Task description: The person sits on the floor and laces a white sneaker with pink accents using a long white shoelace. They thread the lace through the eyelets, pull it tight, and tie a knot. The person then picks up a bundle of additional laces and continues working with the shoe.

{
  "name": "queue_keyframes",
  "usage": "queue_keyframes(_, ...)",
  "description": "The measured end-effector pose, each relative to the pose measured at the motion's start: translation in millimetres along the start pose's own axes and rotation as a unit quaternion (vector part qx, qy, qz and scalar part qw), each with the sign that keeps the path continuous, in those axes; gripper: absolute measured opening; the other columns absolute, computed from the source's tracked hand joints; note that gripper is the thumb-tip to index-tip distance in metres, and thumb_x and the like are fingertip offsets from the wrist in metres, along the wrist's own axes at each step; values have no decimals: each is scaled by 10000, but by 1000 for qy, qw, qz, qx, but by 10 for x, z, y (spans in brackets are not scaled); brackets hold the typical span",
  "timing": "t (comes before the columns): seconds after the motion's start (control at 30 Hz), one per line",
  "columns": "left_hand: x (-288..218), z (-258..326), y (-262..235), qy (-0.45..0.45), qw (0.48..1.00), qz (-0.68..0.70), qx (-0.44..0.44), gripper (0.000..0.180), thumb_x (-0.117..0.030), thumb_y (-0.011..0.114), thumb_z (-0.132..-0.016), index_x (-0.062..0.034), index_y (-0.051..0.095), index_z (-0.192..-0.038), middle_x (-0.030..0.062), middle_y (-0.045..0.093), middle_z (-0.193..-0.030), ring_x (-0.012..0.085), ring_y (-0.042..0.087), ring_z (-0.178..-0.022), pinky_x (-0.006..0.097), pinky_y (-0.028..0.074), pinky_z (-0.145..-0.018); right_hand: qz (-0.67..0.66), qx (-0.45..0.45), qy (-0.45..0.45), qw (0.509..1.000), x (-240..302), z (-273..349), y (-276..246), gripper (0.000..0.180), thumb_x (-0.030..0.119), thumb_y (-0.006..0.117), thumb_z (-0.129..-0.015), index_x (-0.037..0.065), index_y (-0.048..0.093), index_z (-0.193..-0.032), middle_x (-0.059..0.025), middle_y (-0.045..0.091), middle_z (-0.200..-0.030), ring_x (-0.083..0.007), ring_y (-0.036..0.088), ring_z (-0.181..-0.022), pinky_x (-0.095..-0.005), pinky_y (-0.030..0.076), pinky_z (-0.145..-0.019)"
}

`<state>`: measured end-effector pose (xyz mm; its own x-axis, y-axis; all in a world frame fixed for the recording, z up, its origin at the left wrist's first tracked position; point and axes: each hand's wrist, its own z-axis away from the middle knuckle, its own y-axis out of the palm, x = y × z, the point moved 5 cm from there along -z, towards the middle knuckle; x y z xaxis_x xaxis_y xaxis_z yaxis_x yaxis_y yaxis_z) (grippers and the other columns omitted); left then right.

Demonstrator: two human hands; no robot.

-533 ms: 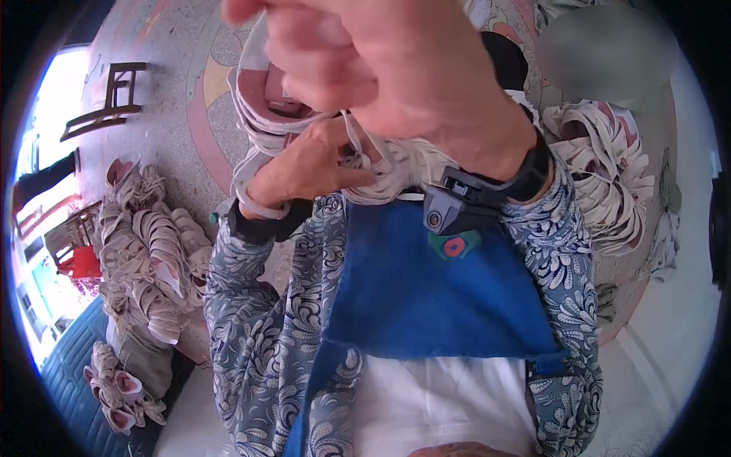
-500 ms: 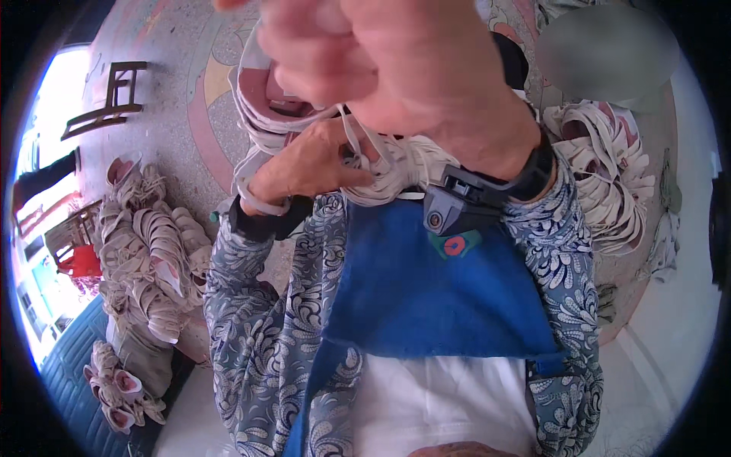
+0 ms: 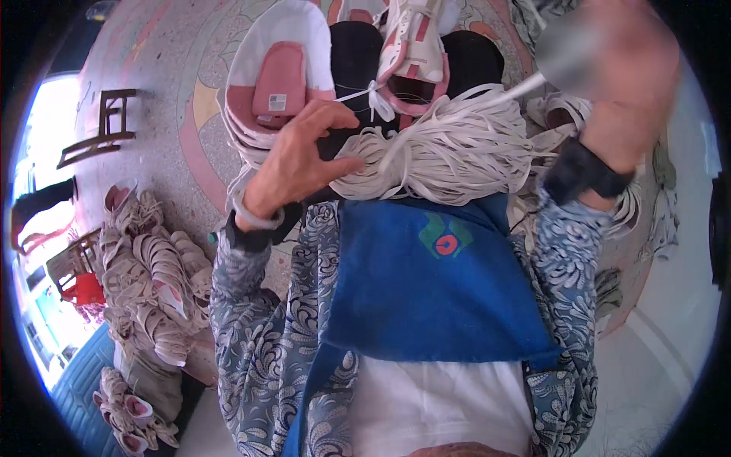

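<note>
A thick hank of white shoelaces (image 3: 464, 156) lies across my lap, gathered at its middle by a lace wrapped round it. My left hand (image 3: 301, 156) is at its left end, thumb and fingers apart, the thumb by the laces. My right hand (image 3: 636, 84) is raised at the upper right, smeared by motion. A white lace (image 3: 521, 87) runs taut from the hank up toward it; the fingers are blurred. Beyond the hank sits a white and pink shoe (image 3: 411, 57) with a small bow at its heel. Stacked white and pink shoe uppers (image 3: 316, 57) stand beside my left hand.
Heaps of beige shoe uppers (image 3: 156, 259) lie on the floor at the left, with more uppers (image 3: 126, 411) by a blue padded surface (image 3: 72, 388). Wooden stools (image 3: 114, 129) stand at the far left. Another pile of uppers (image 3: 560, 114) is at the right. A blue apron (image 3: 434, 305) covers my front.
My right hand has swung from above the hank out to the upper right, drawing a lace with it. My left hand has come off the laces and its fingers have spread.
</note>
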<state>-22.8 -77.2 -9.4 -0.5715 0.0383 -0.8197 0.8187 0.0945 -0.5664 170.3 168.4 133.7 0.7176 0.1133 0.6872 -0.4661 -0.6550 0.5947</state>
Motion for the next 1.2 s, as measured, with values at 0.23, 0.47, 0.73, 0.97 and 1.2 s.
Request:
queue_keyframes(0.23,-676,-278,102,54,994,91,32,599,-181,795,-720,3,510,-1214,151,592,-1132,274,590,-1055,371,456,-912,140,128,124,974,-1055,588,759,199,216,510,-967,25,553,-1002,41,458,-631,-52,392,-475,-210,325,-398)
queue_keyframes(0.47,-282,-339,348,-55,949,287,122,211,-127,581,-941,14,607,-1095,64,644,-836,126,624,-777,256,499,-711,171,182,174,953,-703,450,328,209,206,562,-927,34,589,-1043,0,547,-717,-93,481,-558,-252,394,-501)
queue_keyframes(0.73,-258,-254,-201,-27,872,488,-41,339,-254,458,-1010,27,642,-1052,-28,441,-611,67,408,-583,243,438,-653,318,179,287,886,-1248,1006,213,268,270,631,-881,47,654,-1027,-58,672,-822,-191,599,-643,-352,486,-591)
queue_keyframes(0.97,-366,-361,-180,-74,924,353,-126,303,-234,518,-989,37,593,-1101,11,542,-786,86,506,-733,249,450,-738,304,288,391,820,-1552,1452,417,272,255,624,-902,-12,671,-883,-78,656,-739,-154,615,-686,-314,497,-669)
queue_keyframes(1.2,98,-24,178,-16,969,139,-204,506,-72,742,-780,1,427,-1169,117,471,-1148,178,481,-1008,316,423,-874,241,164,373,881,-1394,1135,303,329,300,561,-937,3,675,-854,-18,601,-662,-68,500,-509,-232,393,-472)
